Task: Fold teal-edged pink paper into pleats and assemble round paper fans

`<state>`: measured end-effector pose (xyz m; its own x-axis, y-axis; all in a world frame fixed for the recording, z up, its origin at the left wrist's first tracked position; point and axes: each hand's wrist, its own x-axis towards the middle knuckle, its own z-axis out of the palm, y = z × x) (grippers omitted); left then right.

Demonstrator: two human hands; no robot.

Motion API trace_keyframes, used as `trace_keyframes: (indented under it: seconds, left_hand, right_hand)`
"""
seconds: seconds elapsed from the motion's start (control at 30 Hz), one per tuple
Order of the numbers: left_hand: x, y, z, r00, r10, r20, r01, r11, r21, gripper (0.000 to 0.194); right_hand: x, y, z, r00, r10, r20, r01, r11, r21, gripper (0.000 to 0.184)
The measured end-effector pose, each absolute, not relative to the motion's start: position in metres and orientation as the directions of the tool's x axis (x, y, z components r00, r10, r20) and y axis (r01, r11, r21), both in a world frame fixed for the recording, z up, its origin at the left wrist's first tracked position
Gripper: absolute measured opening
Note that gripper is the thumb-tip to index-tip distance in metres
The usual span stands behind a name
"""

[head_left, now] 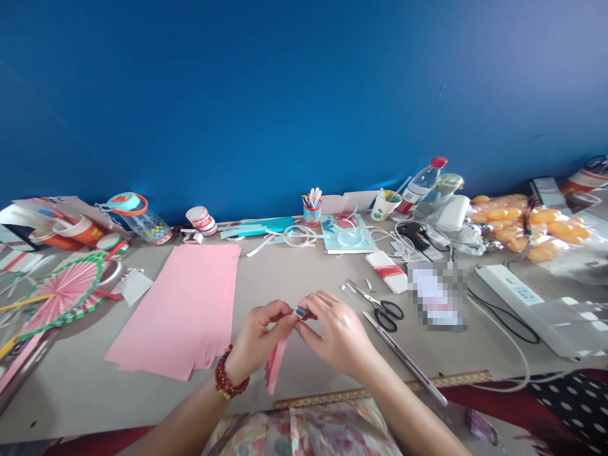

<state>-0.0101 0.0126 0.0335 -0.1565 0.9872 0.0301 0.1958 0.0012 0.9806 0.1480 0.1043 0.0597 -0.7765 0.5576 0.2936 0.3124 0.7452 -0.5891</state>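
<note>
Over the front of the table, my left hand [256,332] pinches a narrow folded strip of pink paper [277,364], which hangs down below the fingers. My right hand [335,326] meets it at the strip's upper end, thumb and fingers closed. A tiny teal bit [300,311] shows at the touching fingertips; I cannot make out what it is. To the left of my hands lies a stack of pink paper sheets [190,297]. Black-handled scissors [386,310] and a long slim grey utility knife [403,358] rest to the right of my right hand.
A pink and green folded paper fan [66,291] lies at far left, near a water bottle [145,218]. Along the blue wall stand a pen cup [312,212] and a plastic bottle [420,187]. A glue gun [418,237], cables and a power strip [515,294] occupy the right.
</note>
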Motion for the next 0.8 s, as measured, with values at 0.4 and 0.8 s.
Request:
trace_keyframes:
  seconds: [0.4, 0.8]
  left_hand:
    - [-0.010, 0.017, 0.035, -0.126, 0.990, -0.066, 0.059, 0.074, 0.995, 0.029]
    - [-0.015, 0.019, 0.045, -0.079, 0.994, -0.079, 0.158, 0.091, 0.983, 0.030]
  right_hand:
    - [0.151, 0.110, 0.060, -0.772, 0.636, 0.023, 0.211, 0.289, -0.934, 0.013]
    - [0.148, 0.106, 0.047, -0.749, 0.663, 0.016, 0.169, 0.213, -0.962, 0.015]
